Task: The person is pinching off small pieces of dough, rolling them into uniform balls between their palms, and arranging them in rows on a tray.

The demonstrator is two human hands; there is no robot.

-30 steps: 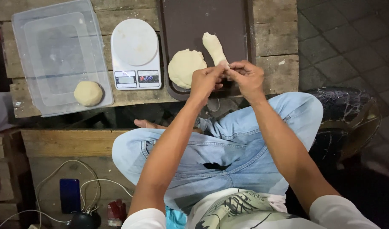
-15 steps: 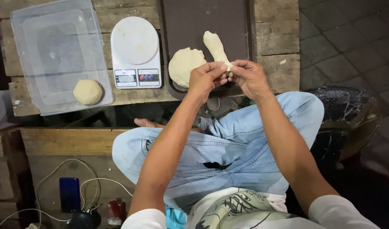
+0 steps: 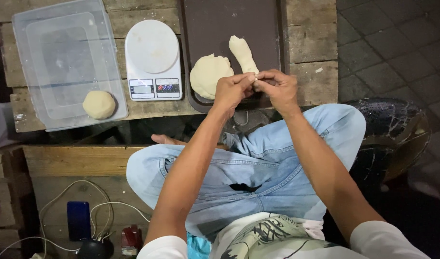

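A long roll of pale dough [image 3: 242,53] lies on a dark brown tray [image 3: 215,24]. My left hand [image 3: 232,89] and my right hand [image 3: 276,87] meet at its near end, and both pinch that end between thumb and fingers. Just left of my left hand a flattened round of dough [image 3: 208,74] rests on the same tray.
A white kitchen scale [image 3: 153,60] stands left of the tray on the wooden plank table [image 3: 311,45]. Further left a clear plastic box [image 3: 61,57] holds a dough ball [image 3: 99,104]. A blue phone [image 3: 79,219] and cables lie on the floor at lower left.
The hands stay at the roll's near end; the fingers have shifted slightly as they pinch the dough. Nothing else has moved.
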